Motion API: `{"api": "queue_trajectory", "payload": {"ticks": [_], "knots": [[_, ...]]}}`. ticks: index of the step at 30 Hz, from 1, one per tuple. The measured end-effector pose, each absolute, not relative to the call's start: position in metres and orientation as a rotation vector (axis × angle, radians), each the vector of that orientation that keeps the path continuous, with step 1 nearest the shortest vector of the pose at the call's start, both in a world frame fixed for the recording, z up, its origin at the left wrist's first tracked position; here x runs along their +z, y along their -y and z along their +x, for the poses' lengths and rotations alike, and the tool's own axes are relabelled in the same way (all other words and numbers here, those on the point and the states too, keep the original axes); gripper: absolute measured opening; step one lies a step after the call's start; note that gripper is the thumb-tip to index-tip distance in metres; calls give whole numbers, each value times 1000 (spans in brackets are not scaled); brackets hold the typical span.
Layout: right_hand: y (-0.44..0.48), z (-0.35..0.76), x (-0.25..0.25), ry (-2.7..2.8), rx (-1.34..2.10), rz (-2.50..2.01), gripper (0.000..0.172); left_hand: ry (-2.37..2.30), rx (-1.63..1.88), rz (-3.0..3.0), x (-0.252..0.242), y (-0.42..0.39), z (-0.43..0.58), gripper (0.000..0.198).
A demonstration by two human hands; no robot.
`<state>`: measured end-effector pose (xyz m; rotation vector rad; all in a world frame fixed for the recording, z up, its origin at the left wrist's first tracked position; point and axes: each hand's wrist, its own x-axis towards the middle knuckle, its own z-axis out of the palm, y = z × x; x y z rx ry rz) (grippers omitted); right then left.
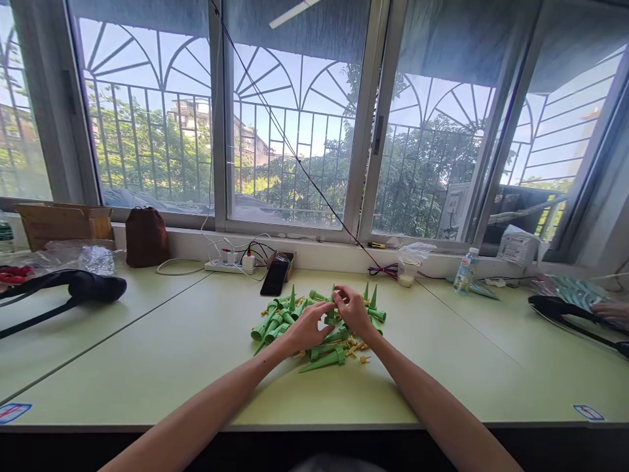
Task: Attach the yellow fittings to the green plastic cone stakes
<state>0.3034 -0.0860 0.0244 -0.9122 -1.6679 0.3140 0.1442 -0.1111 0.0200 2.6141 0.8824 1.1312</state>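
Above a heap of green plastic parts, both hands come together on one green plastic spike (331,317), its tip pointing up. My left hand (310,326) curls its thumb and fingers around the lower part. Near the upper end, my right hand (351,309) pinches with fingertips; exactly what they touch is partly hidden. Around and beneath lie several more green cone spikes with ribbed caps, one of them a long spike (324,360) lying flat in front. Small yellow plastic pieces (352,349) are scattered among them, and a single yellow piece (364,359) lies at the heap's near right.
Behind the heap are a phone (274,278) and a power strip (227,265). A plastic cup (407,272) and a bottle (464,270) stand back right. Black straps lie at both sides. Another person's hand (609,311) shows at the far right.
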Motion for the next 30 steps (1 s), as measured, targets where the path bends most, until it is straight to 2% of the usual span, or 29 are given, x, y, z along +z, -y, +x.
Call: {"api": "queue_trajectory", "payload": {"ticks": [19,30], "knots": [[81,311,26,1581,519,-762,26,-829,1128,2684,19,113,143,52],[77,316,51,1805,405,-877,35,-976,1422,2499,23,109,142,51]]}}
